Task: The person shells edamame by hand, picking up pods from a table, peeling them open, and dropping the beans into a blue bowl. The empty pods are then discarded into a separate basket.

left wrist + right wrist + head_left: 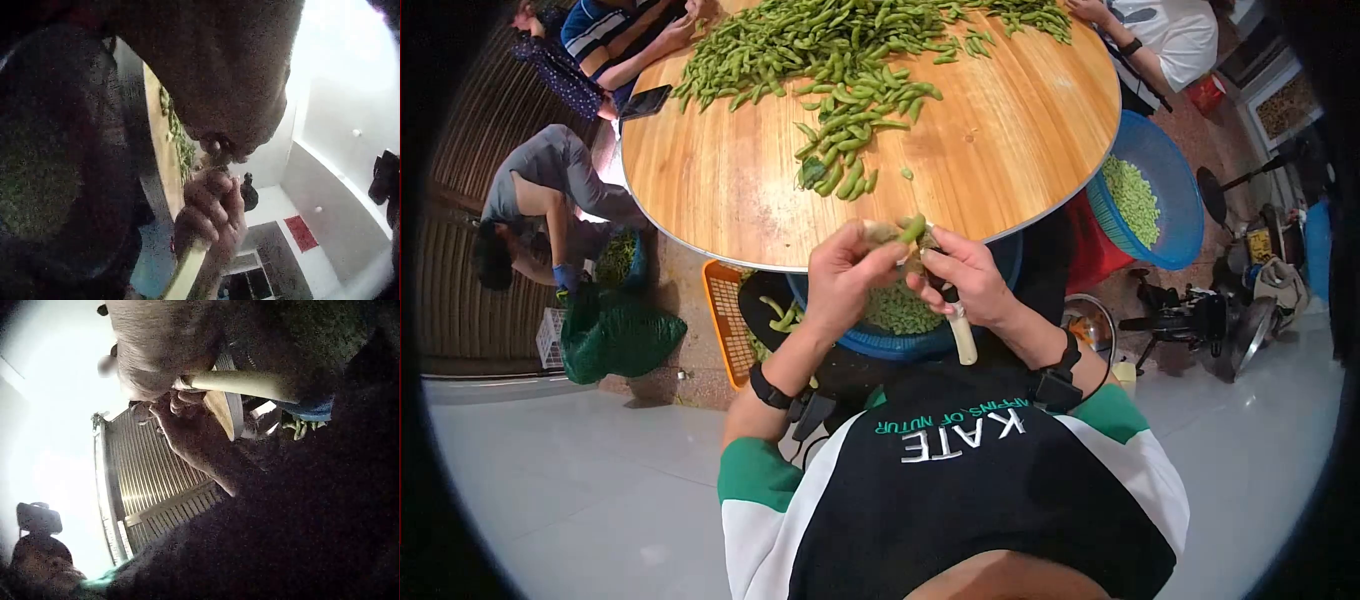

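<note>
Both hands meet at the near edge of the round wooden table [1000, 130]. The left hand [845, 275] pinches a green pod [914, 229] between thumb and fingers. Close beside it the right hand [975, 280] has its fingers curled round a tool with a pale handle [963, 335], which points down toward the lap; its working end is hidden. The same handle [187, 272] shows below the right hand [209, 212] in the left wrist view, and the handle [244, 384] crosses the right wrist view. Under the hands, a blue basin [880, 345] holds shelled beans [905, 308].
Pods [820, 50] are heaped at the table's far side, a phone [646, 102] at its left edge. An orange basket [725, 320] stands left of the basin, a large blue basket [1180, 190] of beans at right. Other people sit around; one bends over a green sack [620, 335].
</note>
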Motion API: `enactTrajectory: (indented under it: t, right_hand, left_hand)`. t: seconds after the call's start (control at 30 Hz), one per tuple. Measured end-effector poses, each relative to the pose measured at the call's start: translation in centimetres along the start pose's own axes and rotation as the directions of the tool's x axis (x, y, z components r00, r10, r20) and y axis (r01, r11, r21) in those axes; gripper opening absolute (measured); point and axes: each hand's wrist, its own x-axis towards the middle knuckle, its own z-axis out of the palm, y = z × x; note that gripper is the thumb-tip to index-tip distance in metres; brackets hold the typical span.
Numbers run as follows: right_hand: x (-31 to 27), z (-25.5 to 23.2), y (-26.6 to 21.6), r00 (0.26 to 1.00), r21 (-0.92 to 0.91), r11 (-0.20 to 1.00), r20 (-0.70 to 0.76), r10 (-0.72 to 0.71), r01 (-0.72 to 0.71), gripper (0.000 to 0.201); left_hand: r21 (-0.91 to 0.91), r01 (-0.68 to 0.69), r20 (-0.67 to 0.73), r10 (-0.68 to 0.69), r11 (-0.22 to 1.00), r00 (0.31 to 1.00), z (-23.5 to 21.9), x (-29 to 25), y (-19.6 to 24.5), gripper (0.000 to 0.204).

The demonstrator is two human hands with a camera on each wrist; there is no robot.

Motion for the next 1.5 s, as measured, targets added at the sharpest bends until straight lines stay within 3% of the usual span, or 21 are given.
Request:
enactTrajectory:
  t: [0.03, 0.1, 0.27, 0.67, 0.77, 0.83, 0.87, 0.93, 0.97, 1.03, 1.07, 1.1, 1.13, 1.17, 1.2, 1.23, 1.27, 1.3, 1.33, 1.37, 1.5]
  right_hand:
    - [-0.1, -0.2, 0.1, 1.000, -0.001, 1.000, -0.002, 0.005, -0.005, 0.037]
    - [-0.3, -0.6, 0.3, 0.996, 0.119, 0.992, 0.090, 0.025, -0.036, 0.036]
    - [-0.7, -0.5, 0.5, 0.991, 0.116, 0.991, 0.120, 0.053, -0.067, 0.037]
    - [-1.2, 0.1, 0.5, 0.990, 0.149, 0.981, 0.078, 0.116, -0.126, 0.033]
    - [-1.3, 0.2, 0.5, 0.988, 0.169, 0.974, 0.032, 0.150, -0.154, 0.030]
    - [-1.1, 0.2, 0.3, 0.985, 0.189, 0.967, 0.007, 0.171, -0.170, 0.029]
    - [-1.1, 0.2, 0.3, 0.983, 0.219, 0.958, 0.025, 0.183, -0.184, 0.028]
    - [-1.2, 0.0, 0.3, 0.980, 0.253, 0.947, 0.043, 0.196, -0.200, 0.027]
    - [-1.2, -0.2, 0.3, 0.978, 0.307, 0.929, 0.097, 0.185, -0.206, 0.027]
    - [-1.0, -0.7, 0.7, 0.973, 0.358, 0.908, 0.154, 0.173, -0.219, 0.026]
    - [-0.9, -1.1, 1.2, 0.966, 0.407, 0.884, 0.207, 0.157, -0.231, 0.026]
    - [-0.8, -1.3, 1.4, 0.957, 0.454, 0.857, 0.256, 0.138, -0.245, 0.027]
    - [-0.8, -1.4, 1.4, 0.957, 0.453, 0.857, 0.256, 0.138, -0.245, 0.027]
    - [-0.8, -1.4, 1.3, 0.961, 0.486, 0.838, 0.231, 0.149, -0.247, 0.025]
    - [-0.9, -1.4, 1.4, 0.965, 0.519, 0.818, 0.208, 0.162, -0.250, 0.024]
    - [-0.9, -1.5, 1.5, 0.964, 0.517, 0.818, 0.210, 0.164, -0.251, 0.024]
    - [-1.0, -1.6, 1.7, 0.966, 0.505, 0.825, 0.179, 0.188, -0.254, 0.022]
    - [-1.1, -1.6, 1.7, 0.966, 0.495, 0.830, 0.144, 0.214, -0.257, 0.020]
    - [-1.3, -1.5, 1.7, 0.965, 0.497, 0.828, 0.142, 0.220, -0.262, 0.020]
    - [-1.5, -1.3, 1.5, 0.960, 0.505, 0.817, 0.148, 0.236, -0.279, 0.018]
    - [-1.3, -1.1, 1.5, 0.957, 0.551, 0.783, 0.172, 0.233, -0.290, 0.018]
  left_hand:
    - [-0.092, 0.125, 0.040, -0.122, 0.988, 0.992, 0.2, -0.2, -0.2, 0.013]
    - [-0.122, 0.175, 0.016, -0.175, 0.977, 0.985, 0.4, -0.4, -1.0, 0.013]
    - [-0.245, 0.276, 0.043, -0.274, 0.929, 0.961, 0.0, -0.6, -1.1, 0.012]
    - [-0.217, 0.203, 0.058, -0.195, 0.955, 0.979, -0.2, -1.3, -2.3, 0.009]
    - [-0.192, 0.172, -0.021, -0.179, 0.966, 0.984, 0.2, -1.8, -2.4, 0.011]
    - [0.016, -0.063, 0.047, 0.063, 0.998, 0.997, -0.3, -1.8, -3.4, 0.014]
    - [0.016, -0.063, 0.045, 0.062, 0.998, 0.997, -0.5, -1.9, -3.8, 0.014]
    - [-0.301, 0.227, 0.085, -0.211, 0.926, 0.974, -0.1, -1.7, -2.4, 0.017]
    - [-0.301, 0.227, 0.083, -0.211, 0.926, 0.974, -0.3, -1.5, -2.5, 0.017]
    - [-0.593, 0.454, 0.370, -0.276, 0.665, 0.887, -1.0, -1.1, -2.6, 0.018]
    - [-0.594, 0.453, 0.369, -0.276, 0.665, 0.888, -1.0, -1.2, -2.9, 0.018]
    - [-0.661, 0.492, 0.434, -0.246, 0.567, 0.867, -0.8, -1.1, -3.1, 0.018]
    - [-0.712, 0.529, 0.495, -0.205, 0.461, 0.845, -0.5, -1.1, -3.3, 0.019]
    - [-0.714, 0.529, 0.494, -0.205, 0.459, 0.845, -0.2, -1.2, -3.3, 0.019]
    - [-0.521, 0.415, 0.284, -0.308, 0.746, 0.908, 0.4, -1.3, -2.8, 0.016]
    - [-0.217, 0.315, 0.044, -0.313, 0.924, 0.949, 0.7, -1.3, -2.4, 0.013]
    - [-0.217, 0.313, 0.044, -0.311, 0.925, 0.950, 0.5, -1.3, -2.1, 0.013]
    - [0.316, -0.191, 0.061, 0.181, 0.929, 0.982, 0.2, -1.3, -1.8, 0.012]
    - [0.685, -0.583, 0.314, 0.545, 0.437, 0.778, 0.1, -1.4, -1.5, 0.013]
    - [0.698, -0.615, 0.332, 0.596, 0.367, 0.731, 0.4, -1.2, -1.3, 0.017]
    - [0.764, -0.590, 0.384, 0.551, 0.262, 0.741, 0.2, -1.4, -2.0, 0.017]
